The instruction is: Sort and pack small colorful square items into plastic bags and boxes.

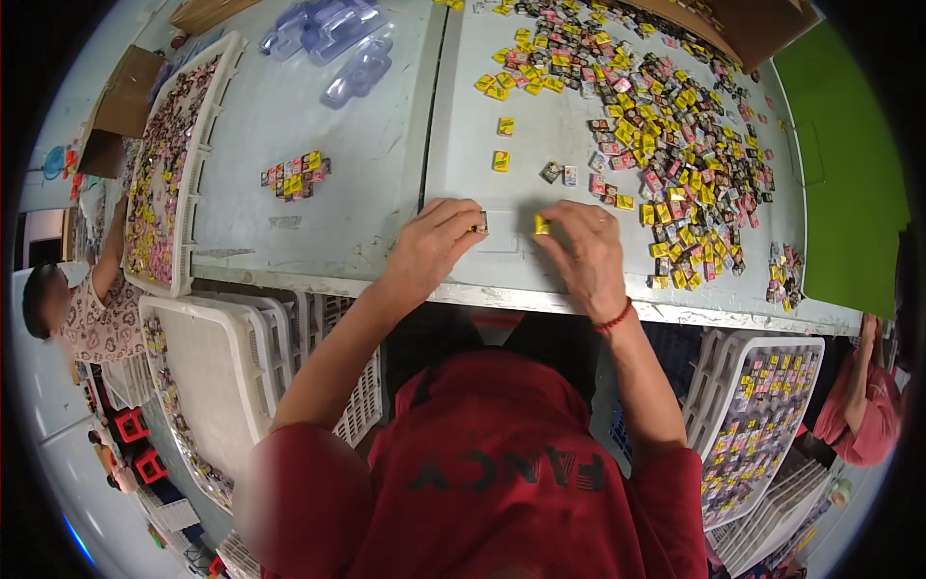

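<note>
Near the table's front edge, my left hand (432, 249) pinches a small dark box (482, 224) between thumb and fingertips. Opposite it, my right hand (586, 253), with a red cord on the wrist, grips a small yellow box (542, 226). A faint rectangular outline (500, 238) shows on the tabletop between the hands; I cannot tell what it is. Just beyond lie a black box (551, 172) and a whitish box (570, 176), side by side. Farther up are two separate yellow boxes, one (501, 161) nearer than the other (506, 126).
A large heap of loose small boxes (675, 125) covers the right side. On the left stand a compact block of boxes (296, 177) and clear plastic packaging (333, 39). A white crate (204, 145) of boxes borders the far left, near another person (96, 289). Crates (762, 425) stand below.
</note>
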`<action>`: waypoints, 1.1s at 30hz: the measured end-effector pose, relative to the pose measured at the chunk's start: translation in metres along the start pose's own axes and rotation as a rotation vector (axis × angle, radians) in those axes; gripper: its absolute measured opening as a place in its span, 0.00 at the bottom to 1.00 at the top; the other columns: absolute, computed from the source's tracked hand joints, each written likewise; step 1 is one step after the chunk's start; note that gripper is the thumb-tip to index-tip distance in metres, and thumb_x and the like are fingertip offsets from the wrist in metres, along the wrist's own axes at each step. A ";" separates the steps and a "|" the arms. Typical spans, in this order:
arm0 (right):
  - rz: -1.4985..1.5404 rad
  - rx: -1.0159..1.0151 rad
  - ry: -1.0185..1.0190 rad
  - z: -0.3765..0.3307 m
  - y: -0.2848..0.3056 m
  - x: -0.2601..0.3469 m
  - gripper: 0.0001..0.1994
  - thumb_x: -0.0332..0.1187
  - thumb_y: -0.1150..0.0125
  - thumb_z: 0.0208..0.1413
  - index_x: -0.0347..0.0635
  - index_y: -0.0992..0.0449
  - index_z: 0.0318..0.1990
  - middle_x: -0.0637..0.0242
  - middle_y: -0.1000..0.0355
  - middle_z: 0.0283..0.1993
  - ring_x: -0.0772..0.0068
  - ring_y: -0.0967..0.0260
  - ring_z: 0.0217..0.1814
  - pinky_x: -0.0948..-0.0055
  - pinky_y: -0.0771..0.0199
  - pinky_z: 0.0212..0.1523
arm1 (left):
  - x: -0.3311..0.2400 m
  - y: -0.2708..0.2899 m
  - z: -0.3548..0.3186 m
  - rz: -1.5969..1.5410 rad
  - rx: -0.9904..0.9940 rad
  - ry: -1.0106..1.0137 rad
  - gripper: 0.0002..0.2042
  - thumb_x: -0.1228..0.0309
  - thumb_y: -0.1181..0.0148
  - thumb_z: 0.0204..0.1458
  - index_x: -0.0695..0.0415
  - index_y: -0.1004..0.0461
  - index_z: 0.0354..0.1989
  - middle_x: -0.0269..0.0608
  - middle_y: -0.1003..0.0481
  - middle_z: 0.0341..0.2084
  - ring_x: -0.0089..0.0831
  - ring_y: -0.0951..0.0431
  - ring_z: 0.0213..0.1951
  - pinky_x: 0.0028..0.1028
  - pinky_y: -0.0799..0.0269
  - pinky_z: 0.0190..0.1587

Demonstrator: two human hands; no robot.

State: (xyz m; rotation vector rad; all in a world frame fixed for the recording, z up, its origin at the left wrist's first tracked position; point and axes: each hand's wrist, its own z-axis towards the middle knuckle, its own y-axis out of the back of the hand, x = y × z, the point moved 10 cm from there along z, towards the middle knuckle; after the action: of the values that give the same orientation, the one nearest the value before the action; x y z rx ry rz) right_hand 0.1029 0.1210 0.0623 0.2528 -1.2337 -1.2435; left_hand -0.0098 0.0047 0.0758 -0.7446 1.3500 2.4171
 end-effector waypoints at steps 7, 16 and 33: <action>-0.045 0.043 0.116 0.009 -0.054 0.023 0.15 0.28 0.31 0.39 0.45 0.24 0.38 0.71 0.26 0.38 0.66 0.34 0.40 0.64 0.40 0.49 | 0.016 -0.015 -0.010 0.067 -0.005 -0.111 0.08 0.76 0.36 0.42 0.62 0.24 0.33 0.39 0.25 0.37 0.33 0.26 0.43 0.27 0.28 0.44; -0.114 -0.168 0.080 0.004 -0.053 0.034 0.12 0.28 0.32 0.38 0.44 0.23 0.34 0.69 0.27 0.38 0.66 0.33 0.41 0.64 0.39 0.49 | 0.041 -0.020 -0.026 -0.090 -0.127 0.092 0.09 0.78 0.34 0.41 0.64 0.23 0.32 0.40 0.25 0.38 0.37 0.24 0.42 0.30 0.25 0.41; -0.134 -0.197 0.046 0.000 -0.015 0.013 0.15 0.29 0.36 0.45 0.44 0.24 0.43 0.64 0.29 0.48 0.59 0.34 0.49 0.58 0.38 0.51 | 0.029 -0.003 0.007 0.009 -0.048 -0.058 0.08 0.78 0.38 0.45 0.63 0.24 0.35 0.43 0.25 0.40 0.41 0.26 0.45 0.34 0.29 0.47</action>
State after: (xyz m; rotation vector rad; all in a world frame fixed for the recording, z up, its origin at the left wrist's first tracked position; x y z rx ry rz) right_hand 0.0921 0.1044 0.0586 0.2207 -1.0601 -1.4573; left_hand -0.0351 0.0122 0.0604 -0.6754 1.2809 2.4661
